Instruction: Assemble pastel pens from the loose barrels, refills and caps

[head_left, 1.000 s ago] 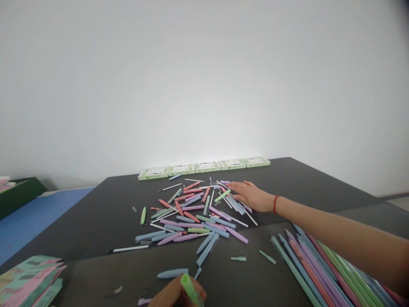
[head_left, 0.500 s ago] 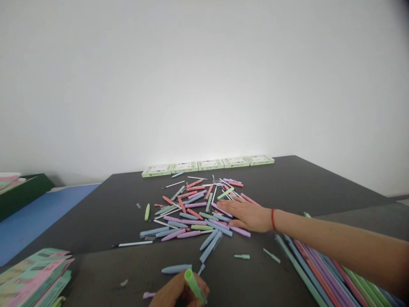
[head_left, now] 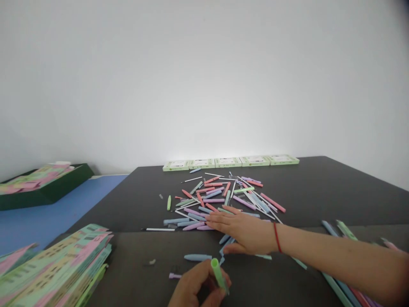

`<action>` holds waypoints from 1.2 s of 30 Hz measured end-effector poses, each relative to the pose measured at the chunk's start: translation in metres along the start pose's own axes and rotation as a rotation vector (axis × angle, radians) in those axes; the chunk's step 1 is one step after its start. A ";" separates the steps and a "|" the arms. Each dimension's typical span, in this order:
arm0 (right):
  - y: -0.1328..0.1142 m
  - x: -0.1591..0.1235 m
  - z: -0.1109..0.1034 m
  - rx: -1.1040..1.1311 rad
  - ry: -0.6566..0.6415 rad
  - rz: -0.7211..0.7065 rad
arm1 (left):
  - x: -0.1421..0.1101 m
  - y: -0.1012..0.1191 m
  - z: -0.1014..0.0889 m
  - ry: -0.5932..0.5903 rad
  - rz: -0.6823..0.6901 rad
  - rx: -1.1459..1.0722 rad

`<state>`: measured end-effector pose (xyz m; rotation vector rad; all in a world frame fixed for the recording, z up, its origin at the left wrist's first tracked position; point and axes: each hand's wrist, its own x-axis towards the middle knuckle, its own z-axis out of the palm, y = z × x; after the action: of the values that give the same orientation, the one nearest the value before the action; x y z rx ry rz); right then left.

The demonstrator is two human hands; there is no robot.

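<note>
My left hand (head_left: 198, 283) is closed around a light green pen cap (head_left: 217, 273), held near the front of the table with its hollow end up and a clear part low on its side. Fingers stretched out, my right hand (head_left: 244, 232) lies palm down on the near side of a loose pile of pen parts and covers some of them. Blue, purple, red and green barrels (head_left: 214, 200) and thin white refills (head_left: 260, 202) make up this pile. Beside my left hand are a blue pen barrel (head_left: 198, 257) and a small purple piece (head_left: 174, 276).
Pale green flat boxes (head_left: 228, 162) stand in a row along the back edge. Stacked printed packets (head_left: 64, 268) lie at the front left, with a dark green tray (head_left: 44, 194) on a blue surface behind. Several coloured pens (head_left: 338, 290) lie under my right forearm.
My right hand has slid nearer across the pile, now over its front pieces. The view has turned left, so things appear further right. My left hand still holds the green pen cap.
</note>
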<state>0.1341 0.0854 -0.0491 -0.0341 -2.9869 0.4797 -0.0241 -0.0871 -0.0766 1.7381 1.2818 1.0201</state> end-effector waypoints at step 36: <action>0.011 0.045 0.011 -0.150 0.037 0.157 | 0.007 -0.007 0.011 0.043 -0.022 -0.105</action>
<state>0.0883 0.0943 -0.0578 -0.2885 -2.9910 0.2661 -0.0154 -0.0802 -0.0862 1.6271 1.2490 1.0980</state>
